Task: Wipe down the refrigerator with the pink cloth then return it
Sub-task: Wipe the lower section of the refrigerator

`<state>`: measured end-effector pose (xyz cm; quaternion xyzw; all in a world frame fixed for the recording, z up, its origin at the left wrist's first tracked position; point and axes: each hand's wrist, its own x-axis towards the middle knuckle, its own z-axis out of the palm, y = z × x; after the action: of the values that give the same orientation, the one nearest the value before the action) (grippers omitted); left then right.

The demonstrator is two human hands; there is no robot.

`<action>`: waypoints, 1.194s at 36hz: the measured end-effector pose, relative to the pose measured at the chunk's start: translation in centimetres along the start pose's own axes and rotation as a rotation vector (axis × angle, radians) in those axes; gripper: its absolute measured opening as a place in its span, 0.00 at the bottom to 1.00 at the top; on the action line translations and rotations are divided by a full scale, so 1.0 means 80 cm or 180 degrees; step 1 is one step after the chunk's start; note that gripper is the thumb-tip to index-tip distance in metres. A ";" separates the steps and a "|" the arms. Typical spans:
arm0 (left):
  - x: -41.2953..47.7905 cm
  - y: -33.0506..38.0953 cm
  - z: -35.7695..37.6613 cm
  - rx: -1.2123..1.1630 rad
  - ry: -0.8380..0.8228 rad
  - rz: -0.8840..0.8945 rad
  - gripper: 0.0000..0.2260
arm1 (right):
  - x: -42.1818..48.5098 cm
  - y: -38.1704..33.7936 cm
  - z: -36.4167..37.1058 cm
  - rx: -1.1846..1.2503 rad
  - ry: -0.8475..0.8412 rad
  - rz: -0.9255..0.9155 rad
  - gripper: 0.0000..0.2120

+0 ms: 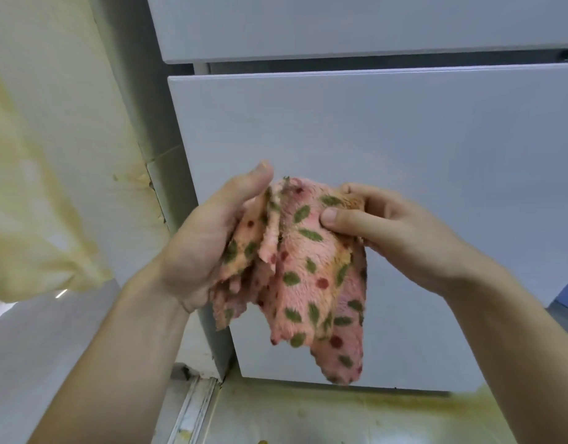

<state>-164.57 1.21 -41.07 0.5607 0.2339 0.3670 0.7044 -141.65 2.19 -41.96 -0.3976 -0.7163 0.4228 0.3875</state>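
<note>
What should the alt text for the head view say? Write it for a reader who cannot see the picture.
Two bare hands hold a pink cloth with green and red spots in front of a white refrigerator: the left hand cups one side, the right hand pinches the other. The cloth hangs crumpled, off the lower door. A yellowish curtain hangs at left.

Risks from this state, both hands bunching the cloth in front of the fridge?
1. The pink cloth hangs loosely folded between left hand and right hand; a dangling flap may slip free.
2. Bunched like this, it might smear rather than wipe the lower refrigerator door.
</note>
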 end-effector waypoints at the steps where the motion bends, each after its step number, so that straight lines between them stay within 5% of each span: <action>1: -0.001 0.000 0.000 0.0288 0.0013 -0.0030 0.26 | 0.001 0.001 0.000 -0.0039 0.0101 0.0011 0.30; 5: 0.002 0.001 -0.004 0.1989 0.0820 0.0191 0.10 | 0.002 -0.006 -0.002 0.0034 0.0420 -0.0043 0.35; 10: 0.008 -0.005 -0.006 0.2468 0.1486 0.0326 0.04 | -0.003 -0.022 0.000 -0.0412 0.1035 -0.0003 0.17; 12: 0.011 -0.007 -0.006 0.2742 0.1838 0.0486 0.08 | 0.000 -0.021 0.002 -0.0828 0.1421 -0.0055 0.10; 19: 0.029 -0.031 -0.005 0.3744 0.2873 0.1563 0.05 | 0.019 0.002 0.039 -0.2571 0.3159 -0.1098 0.04; 27: 0.038 -0.048 -0.021 0.4006 0.3082 0.2103 0.05 | 0.035 0.021 0.109 -0.0928 0.3111 -0.1475 0.14; 34: 0.026 -0.042 -0.044 0.3961 0.2827 0.2073 0.06 | 0.049 0.112 0.113 -0.3442 0.3109 -0.1869 0.22; 39: 0.015 -0.045 -0.068 0.4195 0.2611 0.2508 0.02 | 0.066 0.113 0.097 -0.3587 0.3006 -0.1929 0.24; 43: 0.009 -0.047 -0.108 0.4103 0.3310 0.2962 0.06 | 0.086 0.089 0.118 -0.3525 0.3197 -0.1593 0.29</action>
<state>-169.58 6.72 -46.91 0.6447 0.4289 0.6147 -0.1501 -150.99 7.86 -50.18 -0.5031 -0.6301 -0.3255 0.4939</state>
